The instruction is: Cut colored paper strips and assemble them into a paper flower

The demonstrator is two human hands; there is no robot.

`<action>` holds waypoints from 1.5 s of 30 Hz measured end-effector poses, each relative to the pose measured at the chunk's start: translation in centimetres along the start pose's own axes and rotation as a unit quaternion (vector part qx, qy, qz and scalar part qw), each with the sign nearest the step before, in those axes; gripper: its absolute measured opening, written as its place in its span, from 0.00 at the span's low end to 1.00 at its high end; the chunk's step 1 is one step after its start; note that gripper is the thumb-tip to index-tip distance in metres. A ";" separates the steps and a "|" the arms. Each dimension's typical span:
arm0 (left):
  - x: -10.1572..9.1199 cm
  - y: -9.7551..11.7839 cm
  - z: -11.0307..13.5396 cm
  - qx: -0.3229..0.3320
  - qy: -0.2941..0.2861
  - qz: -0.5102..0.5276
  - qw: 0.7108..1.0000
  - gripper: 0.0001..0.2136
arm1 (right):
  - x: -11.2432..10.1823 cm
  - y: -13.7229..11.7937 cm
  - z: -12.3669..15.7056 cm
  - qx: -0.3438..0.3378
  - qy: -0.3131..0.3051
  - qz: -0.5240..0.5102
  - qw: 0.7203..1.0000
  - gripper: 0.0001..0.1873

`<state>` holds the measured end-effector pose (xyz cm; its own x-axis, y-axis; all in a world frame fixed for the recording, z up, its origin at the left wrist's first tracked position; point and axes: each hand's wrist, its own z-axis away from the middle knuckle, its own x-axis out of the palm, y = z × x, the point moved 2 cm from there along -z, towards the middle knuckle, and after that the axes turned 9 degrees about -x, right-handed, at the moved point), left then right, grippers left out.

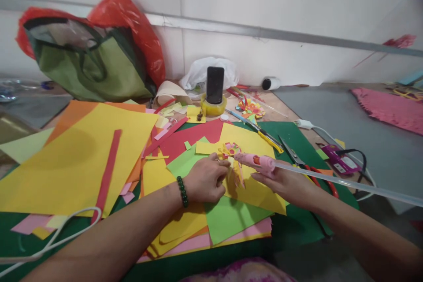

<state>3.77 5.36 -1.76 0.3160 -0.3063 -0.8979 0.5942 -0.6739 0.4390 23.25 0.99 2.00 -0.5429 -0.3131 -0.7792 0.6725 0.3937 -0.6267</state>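
Observation:
A pink glue gun [256, 161] is gripped in my right hand [286, 183], with a long clear glue stick [346, 183] running out of its back to the right. Its nozzle is close to a small paper flower [230, 150] in yellow, pink and red. My left hand [208, 179], with a green bead bracelet at the wrist, has its fingers curled and pinches at the flower's near side. Fringed paper strips [237, 175] hang just below the nozzle. Beneath both hands lie yellow sheets [254, 189] and a light green sheet [238, 218]. The left fingertips are partly hidden.
A green cutting mat [307, 224] lies under the papers. Scissors [299, 161] and a yellow cutter [269, 141] are at right. Behind stand a phone [214, 84] on a tape roll [214, 106], a finished flower [250, 108] and a green bag [92, 64]. White cable [62, 229] crosses front left.

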 end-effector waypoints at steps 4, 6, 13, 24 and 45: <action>0.1 0.0 0.1 0.001 0.000 -0.005 1.000 0.08 | 0.7 0.5 -0.1 0.002 -0.006 0.012 1.000 0.25; 0.1 0.0 0.1 0.003 -0.003 -0.006 1.000 0.08 | 1.0 0.9 -0.3 0.002 -0.003 0.012 1.000 0.25; 0.1 -0.1 0.1 -0.005 -0.013 -0.001 1.000 0.08 | 1.5 1.8 -0.5 0.015 0.026 -0.028 0.999 0.25; 0.2 0.0 0.1 -0.005 -0.027 -0.025 0.999 0.04 | 1.0 1.9 -1.1 0.005 -0.002 0.000 1.000 0.25; -0.1 0.1 0.2 -0.014 -0.021 -0.009 1.000 0.08 | 0.7 1.6 -1.3 -0.009 0.000 0.010 1.000 0.24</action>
<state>3.72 5.17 -1.66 0.2739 -0.3236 -0.9057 0.6203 -0.6602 0.4235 23.30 2.53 0.51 -0.5292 -0.3051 -0.7917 0.6742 0.4153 -0.6107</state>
